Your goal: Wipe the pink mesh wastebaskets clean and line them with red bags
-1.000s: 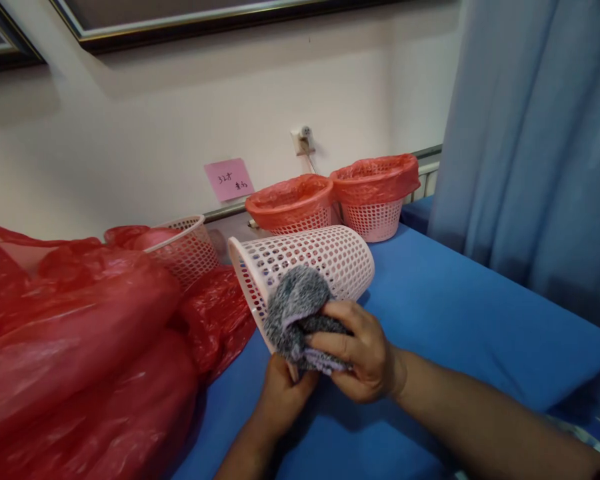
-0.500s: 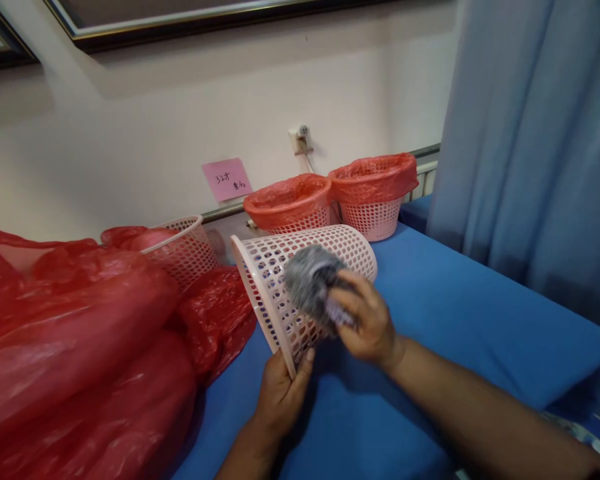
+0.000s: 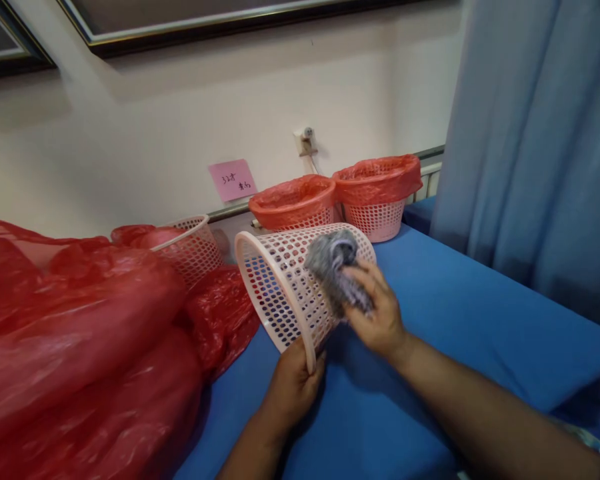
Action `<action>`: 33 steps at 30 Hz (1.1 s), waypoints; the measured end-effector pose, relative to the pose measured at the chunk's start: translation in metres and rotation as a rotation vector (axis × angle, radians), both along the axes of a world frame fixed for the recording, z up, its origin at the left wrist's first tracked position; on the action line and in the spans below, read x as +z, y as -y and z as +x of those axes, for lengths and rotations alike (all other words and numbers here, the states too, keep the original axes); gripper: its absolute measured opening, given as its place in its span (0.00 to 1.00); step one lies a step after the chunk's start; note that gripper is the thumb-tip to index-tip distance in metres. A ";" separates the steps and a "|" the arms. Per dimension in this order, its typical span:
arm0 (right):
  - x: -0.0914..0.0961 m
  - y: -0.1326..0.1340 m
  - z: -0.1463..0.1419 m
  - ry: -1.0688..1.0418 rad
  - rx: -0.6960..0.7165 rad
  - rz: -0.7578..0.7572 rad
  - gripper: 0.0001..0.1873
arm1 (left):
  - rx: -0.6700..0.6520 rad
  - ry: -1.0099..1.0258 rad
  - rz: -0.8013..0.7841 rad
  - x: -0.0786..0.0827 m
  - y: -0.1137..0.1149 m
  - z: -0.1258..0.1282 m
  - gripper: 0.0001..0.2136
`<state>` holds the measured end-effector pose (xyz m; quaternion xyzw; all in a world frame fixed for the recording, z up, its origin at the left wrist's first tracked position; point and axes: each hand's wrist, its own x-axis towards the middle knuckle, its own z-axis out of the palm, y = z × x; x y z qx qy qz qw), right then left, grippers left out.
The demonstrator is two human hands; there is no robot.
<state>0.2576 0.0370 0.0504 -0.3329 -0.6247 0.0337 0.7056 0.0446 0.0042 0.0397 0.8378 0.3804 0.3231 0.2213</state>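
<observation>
A pale pink perforated plastic wastebasket [image 3: 300, 267] is tipped on its side above the blue-covered surface, its mouth facing left toward me. My left hand [image 3: 296, 380] grips its rim at the lower edge, the thumb outside and the fingers reaching inside. Bunched in my right hand [image 3: 377, 310] is a grey fuzzy cleaning cloth [image 3: 333, 263] with a lilac part. The cloth lies against the wastebasket's outer side, toward its base. My right fingers are closed around the cloth.
Two wastebaskets with red liners, a left one [image 3: 295, 203] and a right one [image 3: 377, 193], stand by the wall. Another wastebasket [image 3: 195, 250] stands behind a big heap of red plastic bags [image 3: 80, 333]. A blue curtain [image 3: 525, 147] hangs at the right.
My right hand has moved the cloth along the wastebasket's side toward its base. The wastebasket has turned, with its mouth now facing me more. My left hand moved slightly right with the rim.
</observation>
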 end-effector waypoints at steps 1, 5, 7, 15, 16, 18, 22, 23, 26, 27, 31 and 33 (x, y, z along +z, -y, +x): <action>0.003 0.012 -0.006 0.094 0.056 0.082 0.32 | -0.014 -0.033 -0.001 -0.001 -0.001 0.000 0.18; 0.002 0.019 -0.011 0.198 0.112 0.161 0.32 | -0.007 -0.092 -0.005 -0.001 -0.002 0.000 0.19; -0.004 -0.003 -0.001 0.077 -0.024 0.050 0.29 | 0.008 -0.086 -0.006 0.001 -0.003 0.001 0.22; -0.019 -0.082 0.054 -0.903 -0.081 -0.664 0.26 | -0.010 -0.143 -0.012 0.005 -0.004 0.004 0.23; -0.018 -0.079 0.052 -0.925 -0.065 -0.658 0.26 | -0.007 -0.158 -0.020 0.006 -0.003 0.004 0.23; -0.013 -0.064 0.040 -0.794 -0.085 -0.558 0.27 | -0.015 -0.178 -0.040 0.007 0.000 0.004 0.23; -0.005 -0.018 0.008 -0.159 -0.026 -0.123 0.27 | -0.030 -0.055 -0.066 0.004 0.009 -0.002 0.30; -0.004 -0.008 0.002 -0.016 0.027 -0.021 0.28 | -0.012 0.018 -0.062 0.001 0.010 -0.005 0.32; -0.001 0.010 -0.008 0.215 0.156 0.141 0.32 | 0.068 0.239 -0.033 -0.009 0.011 -0.016 0.33; 0.000 0.012 -0.009 0.237 0.178 0.156 0.32 | 0.099 0.289 -0.023 -0.011 0.010 -0.019 0.31; 0.004 0.013 -0.007 0.232 0.209 0.160 0.33 | 0.202 0.305 0.016 -0.006 0.008 -0.022 0.22; 0.006 0.015 -0.006 0.177 0.135 0.156 0.33 | 0.193 0.233 0.044 0.002 0.009 -0.017 0.18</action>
